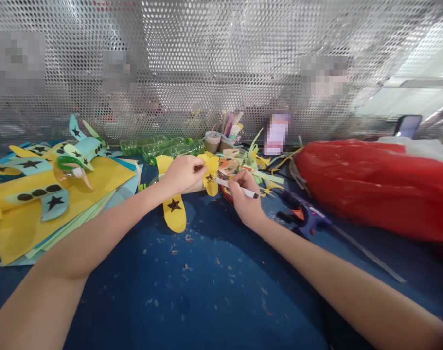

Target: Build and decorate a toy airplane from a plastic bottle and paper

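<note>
My left hand is closed on a toy plane made from a bottle and yellow paper, gripping it near the tail. The plane's yellow paper wing carries a dark star and hangs toward me. On the yellow tail piece there is a star outline. My right hand pinches a white marker with a black end; its tip meets the tail piece at the star. The plane's body is mostly hidden behind my left hand.
Finished paper planes lie on coloured sheets at left. Green bottles, pots of pens and paper scraps stand behind. A glue gun and a red plastic bag lie at right, before a perforated metal screen.
</note>
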Demonstrator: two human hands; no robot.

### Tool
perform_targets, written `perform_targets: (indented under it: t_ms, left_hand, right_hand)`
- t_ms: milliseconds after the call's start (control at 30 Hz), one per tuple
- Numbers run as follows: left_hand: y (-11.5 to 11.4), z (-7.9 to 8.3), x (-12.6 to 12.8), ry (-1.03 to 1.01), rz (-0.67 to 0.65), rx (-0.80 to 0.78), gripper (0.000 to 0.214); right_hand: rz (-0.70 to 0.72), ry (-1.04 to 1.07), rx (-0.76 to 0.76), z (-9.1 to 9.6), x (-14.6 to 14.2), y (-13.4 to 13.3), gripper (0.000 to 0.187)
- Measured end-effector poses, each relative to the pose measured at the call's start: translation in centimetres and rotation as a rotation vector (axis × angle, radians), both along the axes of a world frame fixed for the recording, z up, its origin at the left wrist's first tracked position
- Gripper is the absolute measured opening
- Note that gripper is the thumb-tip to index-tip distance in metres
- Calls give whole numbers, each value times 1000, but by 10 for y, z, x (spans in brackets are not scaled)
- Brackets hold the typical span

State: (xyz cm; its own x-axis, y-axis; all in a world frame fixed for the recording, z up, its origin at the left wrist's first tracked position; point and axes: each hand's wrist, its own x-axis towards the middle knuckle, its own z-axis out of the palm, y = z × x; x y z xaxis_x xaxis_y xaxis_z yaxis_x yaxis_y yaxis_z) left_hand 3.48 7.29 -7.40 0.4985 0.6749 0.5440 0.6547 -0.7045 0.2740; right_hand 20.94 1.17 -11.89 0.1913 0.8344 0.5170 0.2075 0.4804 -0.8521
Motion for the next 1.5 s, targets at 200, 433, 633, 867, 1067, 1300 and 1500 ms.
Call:
perform_targets:
  t_ms: [200, 433, 633, 867, 1067, 1300, 1500]
  left_hand:
    - [0, 0, 0, 8, 1, -2, 34]
    - [0, 0, 0, 15, 18, 3, 33]
    - [1, -1, 0, 12, 17, 18, 31]
    - [1, -1, 0, 4, 9, 12, 31]
    - [1, -1, 0, 3, 7, 15, 33]
    - [1, -1, 0, 14, 8, 15, 32]
    - [1, -1, 0, 10, 0, 26, 32]
  right_hand:
    - [-8, -8, -13, 1, 0, -1, 19]
    - [-19, 0, -10, 1, 0, 0, 17]
    - [-23, -3, -6, 0, 0, 1, 17]
    - [-30, -15, 8, 0, 0, 1, 16]
    - [-11, -10, 2, 0, -1, 1, 16]
    - [18, -3, -8, 0, 0, 0, 18]
    - [22, -3, 0, -2, 0, 1, 17]
